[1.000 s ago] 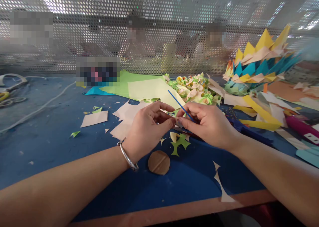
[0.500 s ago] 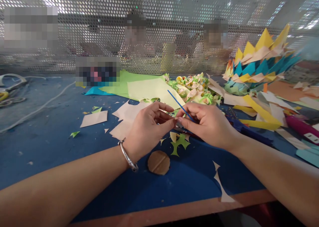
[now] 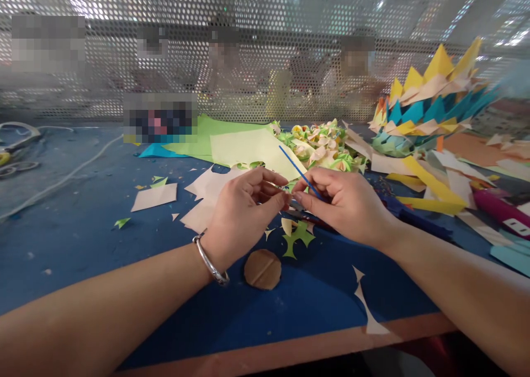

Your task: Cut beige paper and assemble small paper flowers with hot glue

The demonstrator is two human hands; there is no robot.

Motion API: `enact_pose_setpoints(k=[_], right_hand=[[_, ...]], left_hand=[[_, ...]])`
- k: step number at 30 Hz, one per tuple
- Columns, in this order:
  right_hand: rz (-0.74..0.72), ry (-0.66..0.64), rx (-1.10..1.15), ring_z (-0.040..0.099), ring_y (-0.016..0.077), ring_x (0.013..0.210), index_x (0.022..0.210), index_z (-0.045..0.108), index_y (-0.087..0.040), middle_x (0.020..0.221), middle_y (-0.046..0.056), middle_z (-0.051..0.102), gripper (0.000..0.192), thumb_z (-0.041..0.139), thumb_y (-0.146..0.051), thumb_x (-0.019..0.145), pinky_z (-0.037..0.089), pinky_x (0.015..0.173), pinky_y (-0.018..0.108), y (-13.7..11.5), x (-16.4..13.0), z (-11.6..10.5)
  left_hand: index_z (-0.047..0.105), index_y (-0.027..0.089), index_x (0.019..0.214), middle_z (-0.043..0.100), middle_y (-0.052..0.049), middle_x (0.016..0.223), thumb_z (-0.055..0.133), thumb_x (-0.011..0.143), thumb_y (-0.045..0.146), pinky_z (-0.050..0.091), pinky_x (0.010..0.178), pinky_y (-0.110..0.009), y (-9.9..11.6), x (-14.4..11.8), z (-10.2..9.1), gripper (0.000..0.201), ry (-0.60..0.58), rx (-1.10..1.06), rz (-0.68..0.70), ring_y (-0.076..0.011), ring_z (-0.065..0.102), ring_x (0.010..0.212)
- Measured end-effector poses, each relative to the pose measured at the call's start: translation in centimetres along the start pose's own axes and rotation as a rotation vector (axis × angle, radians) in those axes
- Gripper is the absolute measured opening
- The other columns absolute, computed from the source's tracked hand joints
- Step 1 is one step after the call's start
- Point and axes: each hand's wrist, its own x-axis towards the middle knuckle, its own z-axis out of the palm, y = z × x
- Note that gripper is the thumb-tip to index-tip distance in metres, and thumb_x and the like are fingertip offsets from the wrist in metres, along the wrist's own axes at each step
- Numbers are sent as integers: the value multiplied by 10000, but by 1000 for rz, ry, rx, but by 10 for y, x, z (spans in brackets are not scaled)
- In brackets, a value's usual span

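A thin blue stick slants up and to the left out of my right hand, whose fingers and thumb are closed round its lower end. Close beside it, the thumb and fingers of my left hand are pinched together. What lies in that pinch is too small and too hidden to make out. The fingertips of both hands almost meet above the table. Below them lie green paper offcuts with round cut-outs. A round brown cardboard disc rests nearer to me, under my left wrist.
Behind my hands are pale yellow and green paper sheets and a heap of small curled paper pieces. A layered pointed paper craft stands back right, near yellow strips and a dark blue tool. Scissors lie far left.
My two thumb tips have drawn slightly apart. The blue stick's angle has shifted a little. Otherwise both hands stay in place, and the view has moved slightly.
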Motion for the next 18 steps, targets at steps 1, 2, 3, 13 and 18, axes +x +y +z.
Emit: enact_pose_setpoints(k=[1,2,3,13,18], right_hand=[[-1,0,-2,417,96,500,836,625,-171,585,-25,524,153,590,-318,862,309,458,237,0,0,0],[-2,0,-6,405,94,492,836,625,-172,571,-32,507,152,588,-317,863,306,455,236,0,0,0],[-2,-1,-10,393,92,484,836,626,-174,559,-38,491,149,588,-316,862,301,449,235,1,1,0],[-12,0,-84,351,76,449,830,617,-188,519,-66,433,159,578,-336,871,271,434,225,5,3,-2],[-27,-33,-274,326,73,438,727,579,-186,479,-78,357,205,588,-340,862,234,440,231,8,8,-10]], left_hand=[[616,148,892,680,-20,687,665,760,128,562,623,-262,0,0,0,141,-1,-13,-9,-151,694,662],[607,147,899,678,-20,686,661,764,129,558,622,-261,0,0,0,147,-7,-25,-20,-149,692,658],[595,146,914,677,-20,689,657,768,129,556,626,-264,0,1,1,159,-18,-36,-32,-148,689,661],[455,178,1074,596,-7,753,510,878,189,463,588,-272,-11,2,-1,204,-13,241,14,-144,587,674],[445,190,1057,618,-14,763,499,864,118,437,593,-272,-10,6,-9,213,-65,486,79,-143,573,665]])
